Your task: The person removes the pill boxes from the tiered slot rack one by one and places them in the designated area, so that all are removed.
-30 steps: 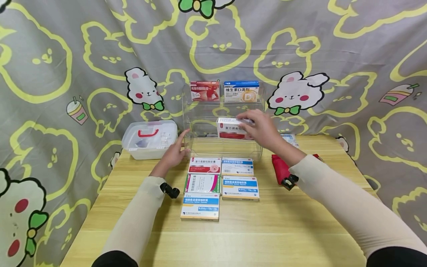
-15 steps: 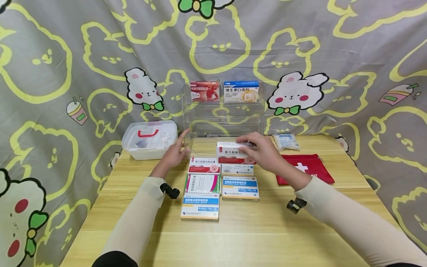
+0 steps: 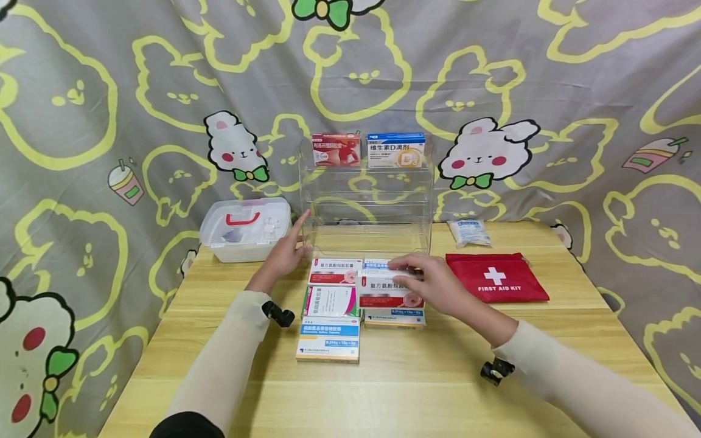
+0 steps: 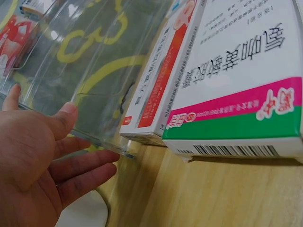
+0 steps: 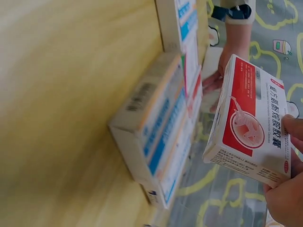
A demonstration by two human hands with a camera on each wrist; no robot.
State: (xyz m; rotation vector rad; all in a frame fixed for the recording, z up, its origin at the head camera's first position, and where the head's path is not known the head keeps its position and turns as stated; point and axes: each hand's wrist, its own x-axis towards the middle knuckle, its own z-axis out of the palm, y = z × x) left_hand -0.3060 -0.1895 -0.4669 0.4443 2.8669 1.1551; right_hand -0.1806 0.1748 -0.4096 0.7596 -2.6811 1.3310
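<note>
The person's right hand (image 3: 435,283) pinches a red-and-white cold-capsule box (image 3: 383,294) between thumb and fingers, holding it tilted in the air over the right-hand column of cartons on the counter (image 3: 411,389). The right wrist view shows it apart from the cartons there — so it is not yet set down. The left hand (image 3: 285,252) is at the left side of the clear tiered rack (image 3: 350,193), its fingers spread apart and holding no box; it seems to steady the rack.

Five cartons lie flat in two columns before the rack. On the left, from the back, come a matching red-and-white box (image 3: 331,272), a pink-and-green capsule box (image 3: 331,301) and a glucosamine sulfate box (image 3: 328,340); on the right are a rear blue-and-white box (image 3: 375,266), partly hidden, and a front blue-and-white box (image 3: 395,319). A red ibuprofen box (image 3: 336,150) and a vitamin D drops box (image 3: 397,152) stand upright side by side on the top tier.

As a judgement, boxes are changing places between rack and counter, though this moment alone does not settle which way. If downward, five are done and the held one plus two remain; if upward — two are done, six left.
</note>
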